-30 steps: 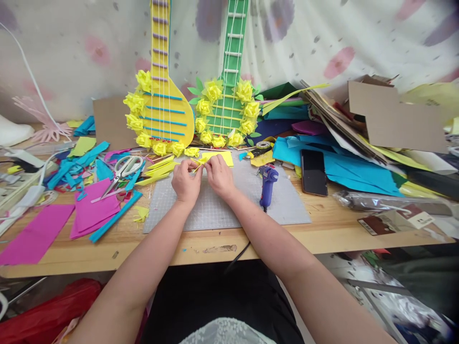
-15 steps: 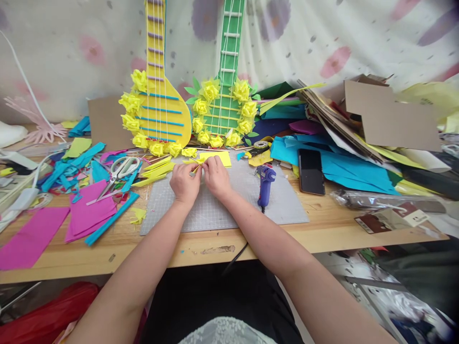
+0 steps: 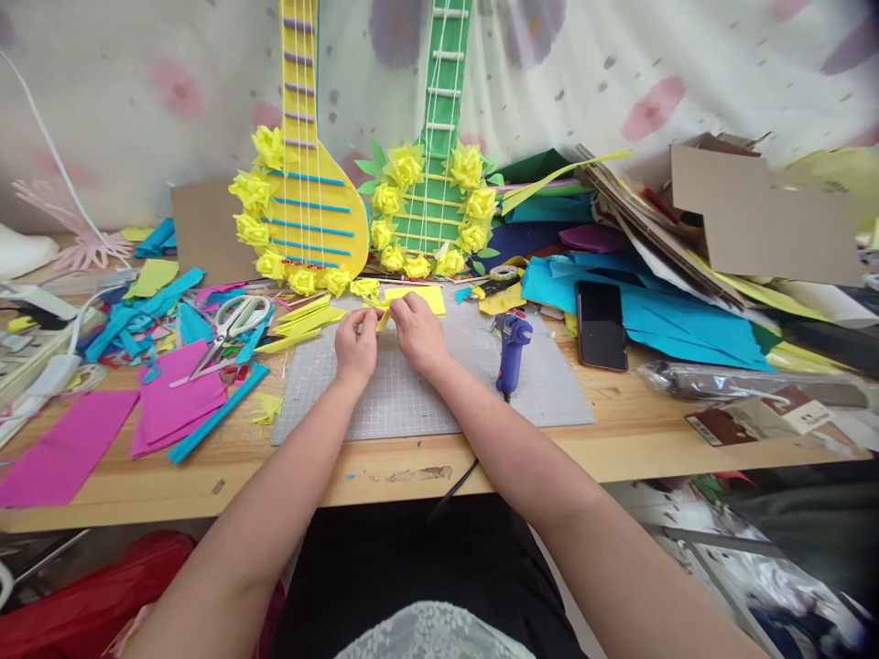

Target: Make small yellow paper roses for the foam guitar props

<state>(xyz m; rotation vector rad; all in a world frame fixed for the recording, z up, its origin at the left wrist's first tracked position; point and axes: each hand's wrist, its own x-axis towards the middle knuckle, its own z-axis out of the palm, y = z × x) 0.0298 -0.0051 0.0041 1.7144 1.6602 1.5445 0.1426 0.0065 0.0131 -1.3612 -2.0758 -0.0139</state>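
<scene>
Above the grey cutting mat (image 3: 426, 403), my left hand (image 3: 356, 346) and my right hand (image 3: 418, 334) pinch a small piece of yellow paper (image 3: 384, 320) between them. Fingers partly cover this piece. Just behind my right hand lies a flat yellow sheet (image 3: 429, 297). Folded yellow strips (image 3: 302, 325) are left of my left hand. A blue glue gun (image 3: 512, 352) stands on the mat to the right. Behind my hands lean a yellow paper guitar (image 3: 320, 215) and a green paper guitar (image 3: 434, 206), both edged with yellow paper flowers.
Scissors (image 3: 233, 325) lie among blue scraps and magenta sheets (image 3: 175, 407) at left. To the right are a black phone (image 3: 602, 325), blue paper (image 3: 679, 316) and stacked cardboard (image 3: 762, 201). A black cord (image 3: 454, 490) hangs over the table's front edge.
My hands have come slightly apart, with the yellow paper still between their fingertips. The whole view has shifted a little.
</scene>
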